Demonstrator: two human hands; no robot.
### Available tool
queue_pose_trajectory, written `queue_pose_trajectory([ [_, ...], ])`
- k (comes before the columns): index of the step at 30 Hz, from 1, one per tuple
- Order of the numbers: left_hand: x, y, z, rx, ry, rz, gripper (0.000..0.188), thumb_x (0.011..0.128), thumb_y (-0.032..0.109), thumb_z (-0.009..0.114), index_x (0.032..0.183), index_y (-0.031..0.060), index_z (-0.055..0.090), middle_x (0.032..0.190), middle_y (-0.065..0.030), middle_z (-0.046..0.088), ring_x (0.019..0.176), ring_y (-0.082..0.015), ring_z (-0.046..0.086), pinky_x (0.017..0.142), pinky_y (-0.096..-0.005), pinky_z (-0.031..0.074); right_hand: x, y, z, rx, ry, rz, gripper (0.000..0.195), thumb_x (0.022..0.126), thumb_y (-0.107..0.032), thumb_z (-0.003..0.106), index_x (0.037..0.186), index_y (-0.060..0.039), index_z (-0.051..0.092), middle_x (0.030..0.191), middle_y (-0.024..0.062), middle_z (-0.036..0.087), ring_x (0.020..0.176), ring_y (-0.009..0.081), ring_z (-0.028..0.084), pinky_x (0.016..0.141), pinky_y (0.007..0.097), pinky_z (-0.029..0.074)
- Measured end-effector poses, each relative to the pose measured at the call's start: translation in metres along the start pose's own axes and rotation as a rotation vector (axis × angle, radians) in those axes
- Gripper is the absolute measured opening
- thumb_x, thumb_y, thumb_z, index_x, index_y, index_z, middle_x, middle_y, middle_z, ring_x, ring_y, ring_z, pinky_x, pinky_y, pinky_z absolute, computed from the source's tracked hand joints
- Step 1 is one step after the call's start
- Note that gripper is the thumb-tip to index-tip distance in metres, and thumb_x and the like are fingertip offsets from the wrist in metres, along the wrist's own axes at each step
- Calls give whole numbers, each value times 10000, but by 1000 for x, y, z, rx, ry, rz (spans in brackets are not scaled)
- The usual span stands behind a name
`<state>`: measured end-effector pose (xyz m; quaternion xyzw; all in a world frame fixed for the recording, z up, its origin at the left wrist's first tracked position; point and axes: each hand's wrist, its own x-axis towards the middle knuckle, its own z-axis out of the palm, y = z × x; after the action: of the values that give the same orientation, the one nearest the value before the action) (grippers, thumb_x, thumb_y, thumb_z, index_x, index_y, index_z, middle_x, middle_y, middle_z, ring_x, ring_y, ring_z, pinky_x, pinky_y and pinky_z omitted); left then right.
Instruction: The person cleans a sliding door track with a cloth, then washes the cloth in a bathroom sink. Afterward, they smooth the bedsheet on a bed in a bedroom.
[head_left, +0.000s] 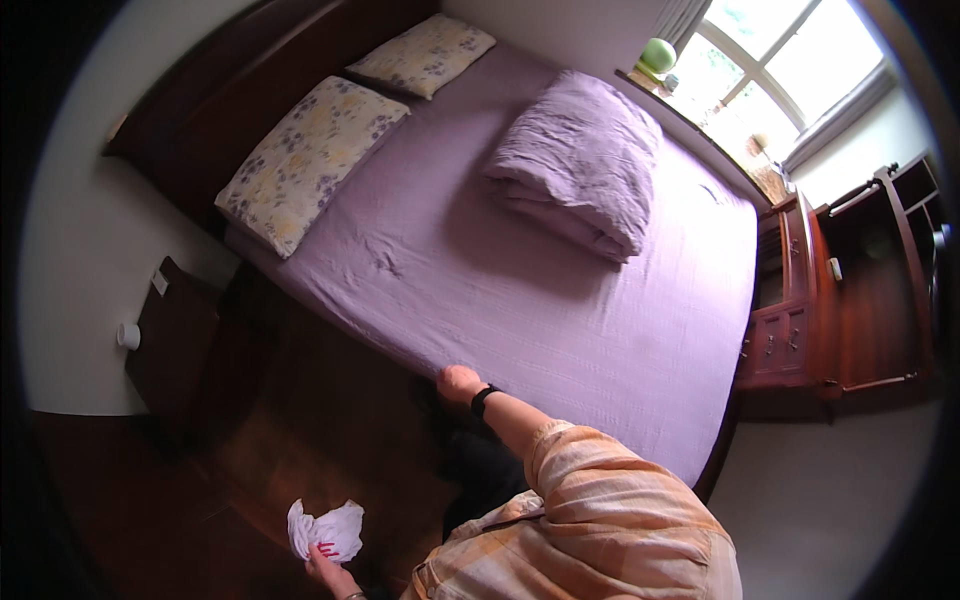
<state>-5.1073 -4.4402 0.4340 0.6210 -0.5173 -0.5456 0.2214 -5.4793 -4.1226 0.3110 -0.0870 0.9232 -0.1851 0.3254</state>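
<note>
My left hand (330, 571), low in the view, pinches a crumpled white cloth (346, 525) with red marking on it. The cloth hangs above the dark floor, away from the bed. My right hand (459, 384), with a black band on its wrist, is curled against the near edge of the mattress. It touches the lilac fitted sheet (540, 330); its fingertips are hidden, so whether it grips the fabric is unclear. Farther back on the bed lies a folded lilac duvet (577, 161). Small wrinkles mark the sheet near the pillows.
Two floral pillows (315, 154) lie by the dark wooden headboard (217, 97). A dark bedside table (176, 330) stands at left, with a small white object (129, 336) beside it. Wooden drawers (780, 330) stand beyond the bed's foot. A green ball (658, 55) sits by the window.
</note>
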Motion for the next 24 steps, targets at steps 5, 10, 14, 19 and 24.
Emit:
queue_pose_trajectory([
  [5, 67, 20, 23, 28, 117, -28, 280, 872, 202, 607, 1009, -43, 602, 976, -132, 645, 843, -219, 634, 713, -352, 529, 106, -51, -22, 77, 28, -19, 294, 840, -237, 504, 1041, -110, 678, 1014, 168, 674, 976, 349, 626, 861, 436, 504],
  [10, 103, 69, 60, 154, 71, -56, 336, 908, 210, 582, 1141, -30, 550, 1019, -115, 641, 877, -208, 625, 738, -339, 515, 208, -92, -34, 89, 106, -17, 457, 817, -199, 596, 1269, -157, 540, 1313, 119, 504, 1191, 340, 486, 987, 425, 432],
  [14, 115, 112, 95, 137, 62, -56, 312, 921, 180, 551, 1158, -22, 573, 1008, -93, 639, 816, -177, 611, 692, -322, 504, 273, -112, -38, 48, 203, 18, 561, 800, -165, 600, 1344, -163, 458, 1418, 145, 388, 1285, 353, 391, 1039, 427, 390],
  [19, 134, 123, 110, 151, -63, -55, 312, 924, 155, 536, 1171, -33, 569, 1048, -102, 635, 864, -172, 613, 739, -310, 505, 296, -124, -13, -98, 196, 71, 581, 805, -165, 578, 1367, -161, 429, 1427, 214, 340, 1322, 391, 322, 1024, 522, 359],
  [24, 147, 143, 140, 91, -90, -66, 319, 923, 148, 538, 1181, -39, 565, 1113, -117, 626, 929, -191, 616, 787, -315, 506, 266, -130, -3, -41, 246, -11, 460, 806, -171, 546, 1266, -181, 537, 1361, 181, 407, 1260, 365, 374, 1004, 509, 357],
])
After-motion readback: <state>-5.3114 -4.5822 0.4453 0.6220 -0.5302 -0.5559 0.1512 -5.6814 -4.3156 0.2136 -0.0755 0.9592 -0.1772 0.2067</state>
